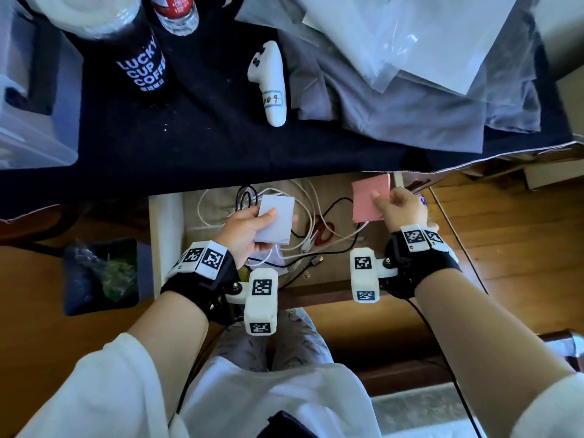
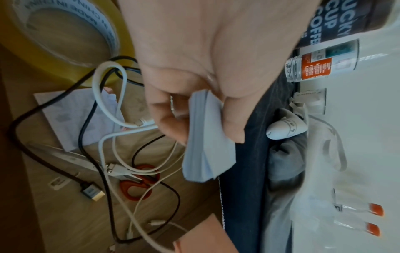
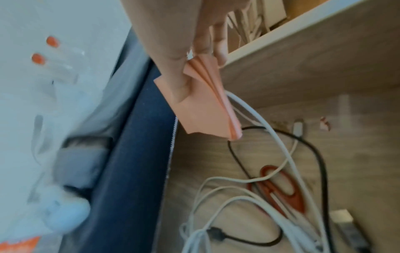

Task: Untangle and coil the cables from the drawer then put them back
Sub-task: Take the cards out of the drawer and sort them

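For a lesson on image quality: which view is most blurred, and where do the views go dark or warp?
Right wrist view: most blurred, the pink paper pad and red scissors soft, left edge smeared. Left wrist view: sharper on the white paper pad, dark toward the left edge. Head view: wide-angle bending of the open drawer, dim under the desk.

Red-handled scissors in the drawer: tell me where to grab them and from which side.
Judging by their pose, take the red-handled scissors by the red loops, coming from above with the fingers. They lie flat on the drawer floor with white cables and a black cable draped across them, so slide them out handle-first rather than lifting straight up.
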Motion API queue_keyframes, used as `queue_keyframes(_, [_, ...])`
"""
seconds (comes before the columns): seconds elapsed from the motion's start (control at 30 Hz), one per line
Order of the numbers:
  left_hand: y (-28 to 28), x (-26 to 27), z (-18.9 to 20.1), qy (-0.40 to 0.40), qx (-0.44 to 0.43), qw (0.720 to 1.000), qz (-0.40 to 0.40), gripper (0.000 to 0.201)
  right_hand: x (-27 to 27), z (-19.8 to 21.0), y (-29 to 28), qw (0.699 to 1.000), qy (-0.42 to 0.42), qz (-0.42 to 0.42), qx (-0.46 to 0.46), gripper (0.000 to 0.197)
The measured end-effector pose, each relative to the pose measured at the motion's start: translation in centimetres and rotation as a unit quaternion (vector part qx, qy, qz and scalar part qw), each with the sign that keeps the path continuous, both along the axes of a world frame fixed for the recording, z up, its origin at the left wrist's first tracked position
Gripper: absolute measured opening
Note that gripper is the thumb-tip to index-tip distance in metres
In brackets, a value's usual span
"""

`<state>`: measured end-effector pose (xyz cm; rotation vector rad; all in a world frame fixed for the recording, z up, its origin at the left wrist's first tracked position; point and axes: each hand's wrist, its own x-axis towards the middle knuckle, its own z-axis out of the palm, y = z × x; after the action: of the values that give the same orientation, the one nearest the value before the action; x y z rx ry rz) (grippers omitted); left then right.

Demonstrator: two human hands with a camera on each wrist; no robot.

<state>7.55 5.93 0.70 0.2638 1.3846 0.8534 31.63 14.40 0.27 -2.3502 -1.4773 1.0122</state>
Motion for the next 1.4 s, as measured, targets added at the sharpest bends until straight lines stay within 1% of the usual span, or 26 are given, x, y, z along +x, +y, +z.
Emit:
queue_keyframes(0.1, [-0.3, -0.2, 0.2, 0.006, 0.011, 1.000, -0.018, 0.032, -0.8, 0.4, -0.4, 0.990, 0.113, -0.040, 0.073, 0.034])
queue_keyframes(0.2, [-0.5, -0.6, 0.6, 0.003, 0.022, 1.000, -0.017, 0.029, -2.3, 1.3, -0.6, 0.978, 0.182, -0.067, 0.080, 0.017])
queue_keyframes(0.23, [-0.6, -0.7, 0.9, -0.001, 0.027, 1.000, -0.013, 0.026, -2.9, 1.5, -0.7, 0.972, 0.211, -0.072, 0.074, 0.020])
queue_keyframes(0.27, [-0.6, -0.9, 1.1, -0.005, 0.030, 1.000, -0.007, 0.022, -3.5, 1.8, -0.9, 0.964, 0.246, -0.067, 0.071, 0.035])
queue_keyframes(0.3, [-0.7, -1.1, 1.3, -0.006, 0.034, 0.999, -0.001, 0.018, -4.1, 1.9, -1.2, 0.957, 0.277, -0.046, 0.069, 0.046])
queue_keyframes(0.33, [-0.8, -1.3, 1.5, -0.005, 0.040, 0.999, 0.003, 0.015, -4.9, 2.0, -1.4, 0.955, 0.289, -0.006, 0.065, 0.047])
queue_keyframes(0.4, [-0.8, -1.7, 1.8, 0.001, 0.056, 0.998, 0.003, 0.013, -6.6, 2.1, -1.8, 0.960, 0.265, 0.084, 0.039, 0.030])
queue_keyframes(0.43, [-0.8, -1.8, 1.9, 0.002, 0.066, 0.998, 0.004, 0.012, -7.3, 2.2, -2.0, 0.960, 0.253, 0.116, 0.027, 0.026])
queue_keyframes(0.57, [-0.9, -2.4, 2.1, 0.020, 0.111, 0.994, 0.003, 0.015, -9.8, 2.4, -2.7, 0.943, 0.279, 0.178, 0.034, 0.024])
queue_keyframes(0.63, [-1.0, -2.6, 2.1, 0.038, 0.113, 0.993, 0.012, 0.018, -10.4, 2.3, -2.7, 0.941, 0.286, 0.175, 0.050, 0.031])
queue_keyframes(0.7, [-1.1, -2.9, 1.9, 0.049, 0.096, 0.993, 0.041, 0.016, -10.6, 2.3, -2.7, 0.935, 0.312, 0.157, 0.058, 0.037])
queue_keyframes(0.77, [-1.2, -3.2, 1.7, 0.049, 0.074, 0.994, 0.062, 0.011, -10.8, 2.4, -2.8, 0.920, 0.363, 0.142, 0.037, 0.037])
queue_keyframes(0.83, [-1.4, -3.5, 1.6, 0.037, 0.062, 0.995, 0.071, 0.009, -11.0, 2.4, -2.9, 0.906, 0.395, 0.152, 0.009, 0.035])
queue_keyframes(0.9, [-1.6, -3.9, 1.5, 0.019, 0.052, 0.996, 0.075, 0.008, -11.4, 1.9, -3.1, 0.906, 0.385, 0.177, -0.001, 0.034])
queue_keyframes(0.97, [-1.9, -4.3, 1.5, -0.005, 0.042, 0.996, 0.078, 0.007, -12.1, 1.4, -3.2, 0.917, 0.347, 0.196, 0.003, 0.035])
queue_keyframes(1.0, [-2.0, -4.6, 1.5, -0.016, 0.038, 0.996, 0.080, 0.007, -12.6, 1.2, -3.3, 0.919, 0.341, 0.197, -0.004, 0.034])
queue_keyframes(1.07, [-2.2, -5.1, 1.4, -0.026, 0.035, 0.996, 0.081, 0.007, -13.7, 1.0, -3.6, 0.911, 0.361, 0.195, -0.032, 0.030])
queue_keyframes(1.23, [-2.5, -6.2, 1.0, 0.016, 0.027, 0.995, 0.099, 0.006, -16.1, 0.1, -4.0, 0.908, 0.348, 0.225, -0.053, 0.035])
queue_keyframes(1.3, [-2.6, -6.8, 0.6, 0.039, 0.019, 0.992, 0.117, 0.005, -15.8, -0.1, -3.6, 0.915, 0.336, 0.209, -0.081, 0.033])
queue_keyframes(1.37, [-2.8, -7.6, -0.1, 0.048, 0.011, 0.990, 0.135, 0.007, -14.8, -0.7, -3.3, 0.921, 0.321, 0.161, -0.150, 0.029])
queue_keyframes(1.4, [-3.0, -7.9, -0.5, 0.046, 0.010, 0.989, 0.140, 0.009, -14.1, -1.2, -3.1, 0.924, 0.303, 0.134, -0.190, 0.031])
